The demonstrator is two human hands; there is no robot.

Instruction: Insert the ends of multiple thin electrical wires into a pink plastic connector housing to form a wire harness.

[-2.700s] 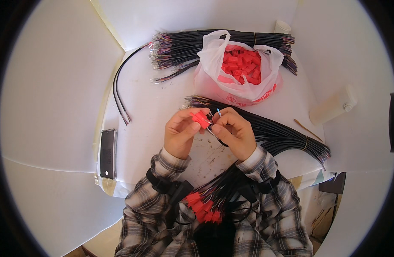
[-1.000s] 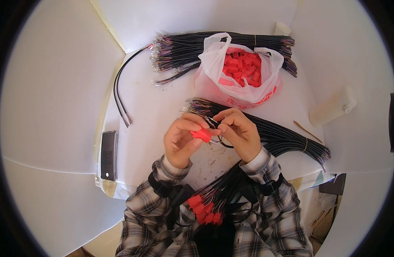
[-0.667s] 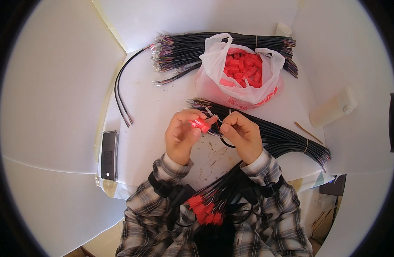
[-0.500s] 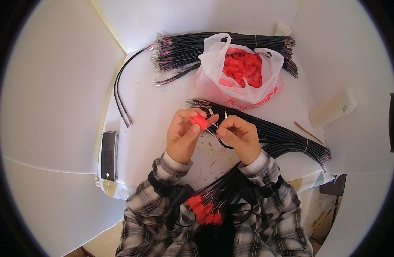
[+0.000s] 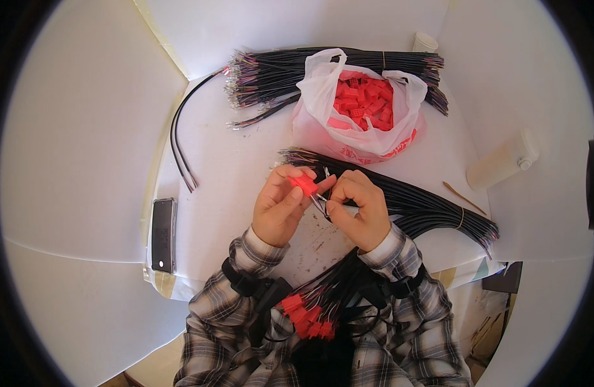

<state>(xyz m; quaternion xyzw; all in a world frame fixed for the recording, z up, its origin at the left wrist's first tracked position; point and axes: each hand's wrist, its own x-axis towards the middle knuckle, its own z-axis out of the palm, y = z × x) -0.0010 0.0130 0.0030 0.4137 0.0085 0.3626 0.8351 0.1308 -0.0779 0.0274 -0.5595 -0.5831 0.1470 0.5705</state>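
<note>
- My left hand [image 5: 276, 203] is closed on a red plug [image 5: 304, 184], held between thumb and fingers above the table [image 5: 226, 161].
- My right hand [image 5: 363, 209] pinches a thin wire [image 5: 321, 198] just beside the plug; my fingers partly hide it.
- Directly beyond my hands, a bundle of black cables [image 5: 432, 200] runs diagonally, partly covered by my right hand.
- Farther back, a plastic bag [image 5: 316, 132] of red plugs [image 5: 368, 103] stands before a second cable bundle [image 5: 271, 80], blocking part of it.
- Left side: two loose cables [image 5: 175, 135] and a phone [image 5: 163, 235], well apart from my hands.
- Right side: a brown stick [image 5: 463, 195] and a pale bottle [image 5: 501, 161].
- Nearest my body: wired red plugs [image 5: 301, 314] between my forearms.
</note>
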